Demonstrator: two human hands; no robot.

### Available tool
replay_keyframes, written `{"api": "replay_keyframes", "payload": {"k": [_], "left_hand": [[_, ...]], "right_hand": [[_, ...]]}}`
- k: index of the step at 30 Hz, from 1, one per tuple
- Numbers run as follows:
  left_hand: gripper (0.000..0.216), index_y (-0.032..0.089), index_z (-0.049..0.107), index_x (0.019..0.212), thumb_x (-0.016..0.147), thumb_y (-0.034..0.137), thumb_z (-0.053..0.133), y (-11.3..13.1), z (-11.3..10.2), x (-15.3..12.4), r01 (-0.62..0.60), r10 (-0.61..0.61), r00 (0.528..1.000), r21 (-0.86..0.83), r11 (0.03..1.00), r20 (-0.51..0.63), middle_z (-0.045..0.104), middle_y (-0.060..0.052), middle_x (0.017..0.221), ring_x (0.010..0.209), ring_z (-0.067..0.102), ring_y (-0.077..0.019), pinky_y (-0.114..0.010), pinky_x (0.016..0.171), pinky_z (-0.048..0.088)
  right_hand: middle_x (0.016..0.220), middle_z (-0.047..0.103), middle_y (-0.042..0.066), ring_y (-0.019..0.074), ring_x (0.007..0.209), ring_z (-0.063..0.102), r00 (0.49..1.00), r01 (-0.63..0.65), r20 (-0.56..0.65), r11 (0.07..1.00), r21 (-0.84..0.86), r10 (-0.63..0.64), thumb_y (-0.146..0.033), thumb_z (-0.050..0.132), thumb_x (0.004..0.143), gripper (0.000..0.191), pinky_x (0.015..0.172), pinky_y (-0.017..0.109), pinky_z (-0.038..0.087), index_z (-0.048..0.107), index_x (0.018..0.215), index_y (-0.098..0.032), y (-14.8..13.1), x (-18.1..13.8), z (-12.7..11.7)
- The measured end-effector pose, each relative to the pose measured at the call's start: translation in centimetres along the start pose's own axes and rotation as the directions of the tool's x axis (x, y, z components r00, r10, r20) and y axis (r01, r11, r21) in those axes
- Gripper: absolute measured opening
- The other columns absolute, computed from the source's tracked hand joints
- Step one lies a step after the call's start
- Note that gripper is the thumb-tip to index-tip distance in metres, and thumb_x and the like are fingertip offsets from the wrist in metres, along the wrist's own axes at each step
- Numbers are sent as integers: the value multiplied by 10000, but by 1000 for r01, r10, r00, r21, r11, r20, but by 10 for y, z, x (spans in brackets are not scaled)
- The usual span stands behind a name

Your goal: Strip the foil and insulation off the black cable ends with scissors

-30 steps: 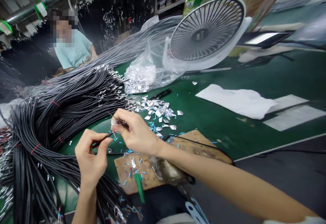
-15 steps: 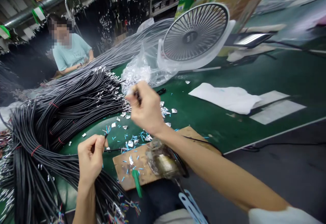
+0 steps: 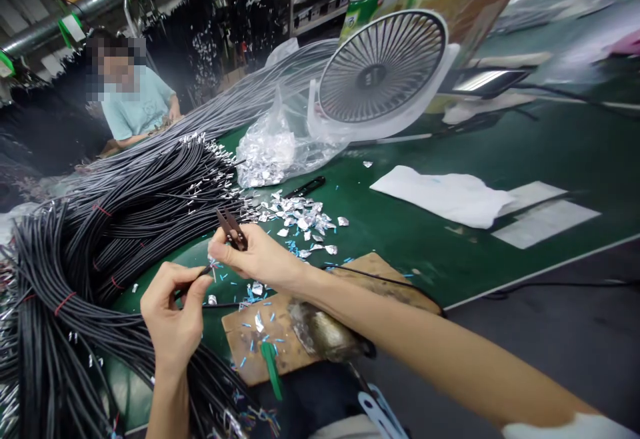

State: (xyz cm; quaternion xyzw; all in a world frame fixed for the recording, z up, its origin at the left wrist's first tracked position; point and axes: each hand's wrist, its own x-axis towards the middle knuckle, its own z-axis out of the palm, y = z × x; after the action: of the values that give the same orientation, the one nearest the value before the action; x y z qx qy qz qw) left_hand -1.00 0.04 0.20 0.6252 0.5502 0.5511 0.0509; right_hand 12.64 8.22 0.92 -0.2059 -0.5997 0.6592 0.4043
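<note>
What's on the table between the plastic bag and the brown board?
A black item, silvery scraps and blue bits; shows in the head view.

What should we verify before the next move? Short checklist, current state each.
1. Left hand gripping the black cable near its end: ok.
2. Right hand holding the snips: ok.
3. Snip blades pointing away from the left hand's fingers: ok, they point up and away.
4. Thin wires exposed at the cable end: ok, they stick out past the left fingertips.
5. Right fingertips pinching those wires: cannot tell, too small and close together.
6. Green table free of offcuts near the hands: not ok, foil scraps and blue bits lie scattered.
</note>
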Motion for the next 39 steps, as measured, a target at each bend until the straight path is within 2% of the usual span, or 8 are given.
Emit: {"api": "replay_keyframes", "payload": {"k": [5, 11, 15, 18, 22, 30, 34, 39], "left_hand": [[69, 201, 669, 720, 732, 139, 696, 3, 3, 1, -105, 113, 991, 126, 986, -64, 590, 30, 650, 612, 528, -98, -207, 547, 410], [149, 190, 631, 692, 834, 223, 600, 4, 1, 1, 29, -36, 994, 73, 997, 104, 562, 36, 610, 549, 485, -88, -205, 513, 368], [353, 168, 527, 557, 891, 283, 512, 8, -2, 2, 91, -106, 979, 91, 992, 174, 478, 33, 525, 482, 421, -79, -214, 480, 318], [396, 168, 505, 528, 897, 312, 488, 12, -4, 2, 111, -125, 979, 92, 990, 161, 440, 32, 488, 449, 392, -82, -223, 454, 294], [382, 169, 517, 541, 888, 327, 501, 9, -5, 1, 145, -156, 977, 84, 986, 146, 438, 33, 495, 450, 390, -84, -223, 446, 288], [308, 167, 590, 566, 833, 316, 552, 6, -1, 0, 128, -144, 986, 162, 978, 88, 450, 36, 462, 425, 385, -83, -213, 421, 281], [359, 166, 560, 540, 847, 349, 528, 12, -2, 1, 203, -215, 974, 147, 968, 71, 374, 48, 422, 376, 317, -68, -206, 371, 221], [369, 160, 555, 555, 851, 379, 536, 8, -5, 2, 200, -217, 970, 143, 969, 111, 386, 40, 453, 417, 327, -70, -207, 403, 247]], "right_hand": [[535, 386, -68, 77, 516, 316, 997, 77, -21, 994, -75, -79, -584, 668, 703, 452, 492, 239, 262, 497, 623, -174, -6, -2, -1], [522, 311, -92, 75, 456, 276, 988, 84, 123, 992, 96, -96, -570, 535, 819, 404, 458, 238, 263, 429, 685, -204, 1, -6, 4], [645, 425, -25, 105, 593, 379, 913, 384, -27, 880, -281, -407, -471, 524, 864, 356, 555, 261, 314, 426, 661, -195, -7, -7, 1], [649, 428, -21, 110, 606, 389, 857, 340, -244, 855, -392, -453, -485, 456, 899, 354, 553, 258, 309, 423, 688, -202, -11, -5, -6], [546, 374, -46, 86, 511, 325, 948, 254, -84, 889, -380, -307, -512, 476, 880, 434, 495, 246, 270, 407, 589, -197, -9, -4, -8], [635, 457, 7, 124, 564, 389, 791, 432, 99, 438, -788, -603, -136, 452, 835, 210, 513, 270, 246, 515, 642, -188, -7, -10, -12], [611, 459, -4, 116, 575, 413, 792, 244, -214, 618, -748, -571, -218, 466, 899, 292, 574, 262, 306, 483, 610, -183, -13, -3, -26], [653, 513, -13, 95, 576, 418, 917, 387, 167, 714, -583, -361, -144, 567, 817, 185, 554, 245, 289, 531, 637, -160, -12, -5, -13]]}}
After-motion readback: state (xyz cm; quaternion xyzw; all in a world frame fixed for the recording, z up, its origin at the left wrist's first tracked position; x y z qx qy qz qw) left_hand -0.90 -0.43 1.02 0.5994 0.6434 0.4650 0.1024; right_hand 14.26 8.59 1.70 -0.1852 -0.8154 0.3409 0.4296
